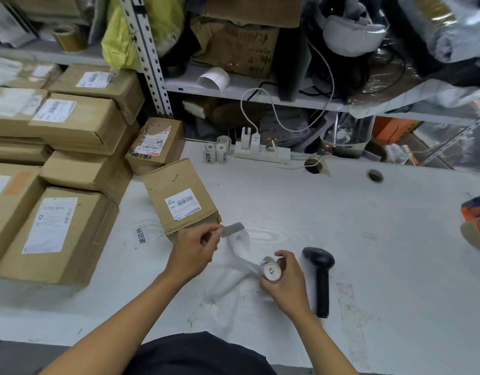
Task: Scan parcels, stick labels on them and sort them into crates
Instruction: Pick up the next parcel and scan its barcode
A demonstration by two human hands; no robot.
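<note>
Centre frame: left hand pinching a label beside the parcel; right hand gripping the label roll (backing strip trailing between). Scanner lying just right, on the table.

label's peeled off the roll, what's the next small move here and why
Probably carry the label pinched in the left hand up onto the small box just beside it and press it down. The right hand holds the label roll, the backing strip trails loose, and the scanner lies unused on the table.
</note>
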